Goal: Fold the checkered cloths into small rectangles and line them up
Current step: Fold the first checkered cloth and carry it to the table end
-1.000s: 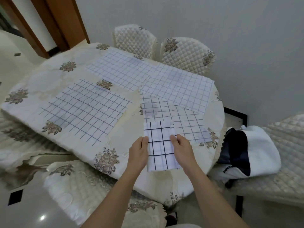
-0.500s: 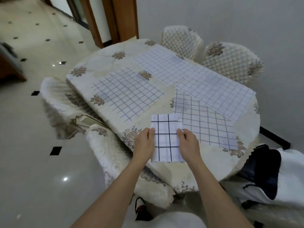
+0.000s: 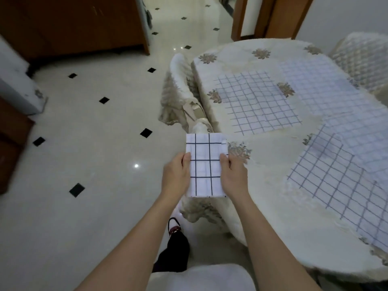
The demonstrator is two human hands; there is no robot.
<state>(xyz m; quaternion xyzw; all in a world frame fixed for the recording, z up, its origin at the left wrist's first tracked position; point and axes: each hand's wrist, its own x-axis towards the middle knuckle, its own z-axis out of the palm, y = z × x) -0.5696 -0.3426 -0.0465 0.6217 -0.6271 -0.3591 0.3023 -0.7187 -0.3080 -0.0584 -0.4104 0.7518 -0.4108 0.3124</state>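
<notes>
Both hands, left hand [image 3: 176,177] and right hand [image 3: 233,177], pinch folded cloth [image 3: 205,164], long axis pointing away.

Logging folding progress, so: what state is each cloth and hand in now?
Folded cloth: folded into a small rectangle, held off the table.
Left hand: grips its left edge.
Right hand: grips its right edge.
Wide-grid cloth: unfolded, flat on the table.
Fine-grid cloths: unfolded, flat, overlapping.
Near cloth: unfolded, flat.

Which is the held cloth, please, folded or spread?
Folded: the cloth is a small rectangle, layers showing at its top right corner.
</notes>
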